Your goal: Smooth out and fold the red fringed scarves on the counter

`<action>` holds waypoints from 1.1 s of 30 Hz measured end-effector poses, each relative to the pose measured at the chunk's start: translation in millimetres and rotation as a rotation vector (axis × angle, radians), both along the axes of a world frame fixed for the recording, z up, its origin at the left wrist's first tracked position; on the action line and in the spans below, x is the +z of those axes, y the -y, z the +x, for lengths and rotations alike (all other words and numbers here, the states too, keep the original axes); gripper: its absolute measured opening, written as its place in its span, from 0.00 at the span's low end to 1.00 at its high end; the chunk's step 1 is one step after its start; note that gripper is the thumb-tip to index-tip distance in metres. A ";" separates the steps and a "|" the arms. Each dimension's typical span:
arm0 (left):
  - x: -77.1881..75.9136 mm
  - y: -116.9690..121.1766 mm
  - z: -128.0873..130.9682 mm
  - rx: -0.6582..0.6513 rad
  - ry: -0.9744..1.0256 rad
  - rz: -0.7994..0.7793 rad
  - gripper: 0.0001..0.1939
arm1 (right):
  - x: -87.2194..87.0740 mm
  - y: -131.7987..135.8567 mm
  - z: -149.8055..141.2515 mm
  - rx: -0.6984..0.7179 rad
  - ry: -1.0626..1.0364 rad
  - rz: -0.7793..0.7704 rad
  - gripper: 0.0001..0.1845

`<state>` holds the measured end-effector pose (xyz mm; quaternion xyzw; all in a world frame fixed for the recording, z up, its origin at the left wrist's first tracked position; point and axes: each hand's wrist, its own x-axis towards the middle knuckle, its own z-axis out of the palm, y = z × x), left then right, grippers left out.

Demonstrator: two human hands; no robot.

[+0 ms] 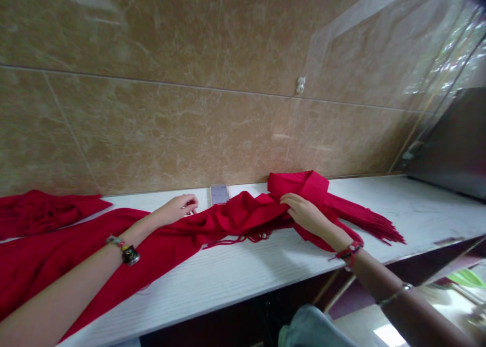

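A long red scarf (228, 218) with fringed ends lies across the white counter, bunched in the middle and looped over itself at the right. My right hand (304, 213) has its fingers closed on the cloth beside that loop. Fringe (379, 225) spreads out to the right of the loop, and more strands show under the middle. Just behind the scarf, my left hand (178, 209) hovers with loosely bent fingers and nothing visible in them. Its forearm crosses over the wide red cloth at the left.
Another bunch of red fringed cloth (45, 213) lies at the far left. A small grey card-like item (219, 194) is by the wall. The white counter (235, 281) runs along a brown tiled wall (170, 134); a dark panel (451, 144) stands at its right end.
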<state>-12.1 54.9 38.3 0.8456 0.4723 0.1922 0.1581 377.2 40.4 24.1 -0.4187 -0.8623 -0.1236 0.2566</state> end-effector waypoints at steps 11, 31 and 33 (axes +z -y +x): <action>3.5 10.8 56.6 -0.107 0.138 0.022 0.17 | 91.8 -33.5 45.1 -0.323 -0.473 -0.044 0.15; 61.0 -46.2 -65.5 0.452 0.190 0.204 0.16 | 61.7 -8.8 22.3 0.131 -0.333 -0.604 0.15; 65.9 -44.7 -63.1 0.465 0.189 0.206 0.15 | 63.4 -3.4 19.8 0.083 -0.086 -0.637 0.10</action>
